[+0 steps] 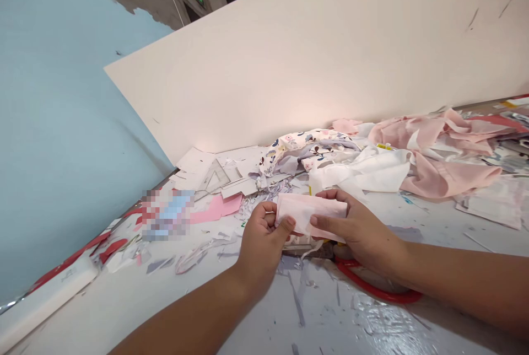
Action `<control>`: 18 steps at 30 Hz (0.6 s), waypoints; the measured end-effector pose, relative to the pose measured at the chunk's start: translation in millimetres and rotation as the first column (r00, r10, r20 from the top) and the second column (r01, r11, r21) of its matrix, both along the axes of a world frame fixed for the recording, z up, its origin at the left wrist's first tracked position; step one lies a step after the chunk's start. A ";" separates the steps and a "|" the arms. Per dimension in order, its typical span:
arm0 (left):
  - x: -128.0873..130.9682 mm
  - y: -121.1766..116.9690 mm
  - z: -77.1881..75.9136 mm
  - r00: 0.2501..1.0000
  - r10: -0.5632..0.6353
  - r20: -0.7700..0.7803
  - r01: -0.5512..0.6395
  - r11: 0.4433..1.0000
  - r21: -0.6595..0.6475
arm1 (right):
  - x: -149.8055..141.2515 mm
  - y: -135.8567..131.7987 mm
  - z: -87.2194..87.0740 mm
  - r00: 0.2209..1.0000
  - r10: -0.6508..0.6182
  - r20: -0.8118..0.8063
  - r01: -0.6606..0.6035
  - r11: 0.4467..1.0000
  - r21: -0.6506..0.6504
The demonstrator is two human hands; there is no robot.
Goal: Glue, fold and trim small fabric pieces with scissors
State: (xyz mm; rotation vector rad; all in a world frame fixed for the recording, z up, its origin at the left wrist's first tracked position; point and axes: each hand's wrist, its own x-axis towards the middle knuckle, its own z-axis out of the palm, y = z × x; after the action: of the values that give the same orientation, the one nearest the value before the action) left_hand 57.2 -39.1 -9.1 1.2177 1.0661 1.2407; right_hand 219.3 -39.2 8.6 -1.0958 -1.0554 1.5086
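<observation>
Between my two hands is a small folded piece of pale pink fabric [303, 211], held just above the table. My left hand [264, 234] pinches its left end with the thumb on top. The right end is gripped by my right hand [359, 228], thumb across the front and fingers behind. Under my right hand lies a pair of scissors with red handles [372, 286]; its blades are partly hidden by the hands and the fabric.
Behind my hands lie white cloth [367, 170], pink cloth [450, 176] and floral fabric [289, 148]. A clear set square [215, 178] and pink paper [219, 209] are to the left. Scraps litter the table [330, 327]. A large pale board [322, 63] stands at the back.
</observation>
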 end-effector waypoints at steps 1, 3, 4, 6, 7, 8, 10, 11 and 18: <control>0.5 -0.1 -0.8 1.000 0.002 -0.006 -0.002 1.000 0.003 | -0.3 -0.7 0.1 1.000 -0.006 -0.008 0.006 1.000 0.003; 1.5 -0.9 -1.5 1.000 0.002 -0.007 -0.002 1.000 0.001 | -1.0 -1.6 -0.2 1.000 -0.015 -0.018 0.015 1.000 0.002; 1.8 -1.7 -1.2 1.000 -0.007 0.001 0.007 1.000 -0.007 | -1.1 -1.5 -0.6 1.000 -0.020 -0.018 0.020 1.000 0.001; 2.1 -4.1 1.3 0.999 -0.038 0.032 0.039 0.999 -0.030 | -1.1 -0.5 -2.2 0.999 -0.029 -0.015 0.029 0.999 0.014; 1.8 -5.4 3.3 0.997 -0.059 0.047 0.061 0.997 -0.046 | -0.9 0.3 -3.2 0.999 -0.034 -0.011 0.034 0.999 0.025; 1.4 -6.7 5.5 0.996 -0.076 0.055 0.080 0.995 -0.065 | -0.6 1.1 -4.1 0.999 -0.041 -0.005 0.041 0.999 0.036; 0.0 -8.3 9.7 0.994 -0.090 0.062 0.096 0.990 -0.102 | -0.1 2.1 -5.5 0.999 -0.045 0.009 0.045 0.998 0.052; -0.8 -8.5 11.1 0.994 -0.091 0.065 0.098 0.989 -0.114 | 0.1 2.2 -5.8 0.999 -0.046 0.020 0.045 0.998 0.055; -1.7 -3.0 7.0 0.995 -0.051 0.088 0.062 0.991 -0.117 | 0.7 -0.5 -5.0 0.994 -0.030 0.106 0.025 0.998 0.050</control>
State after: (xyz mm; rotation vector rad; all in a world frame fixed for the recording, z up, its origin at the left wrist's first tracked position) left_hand 55.5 -42.1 -2.1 1.0878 1.0225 1.1581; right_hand 220.0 -39.7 3.5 -1.1627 -1.1406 1.4081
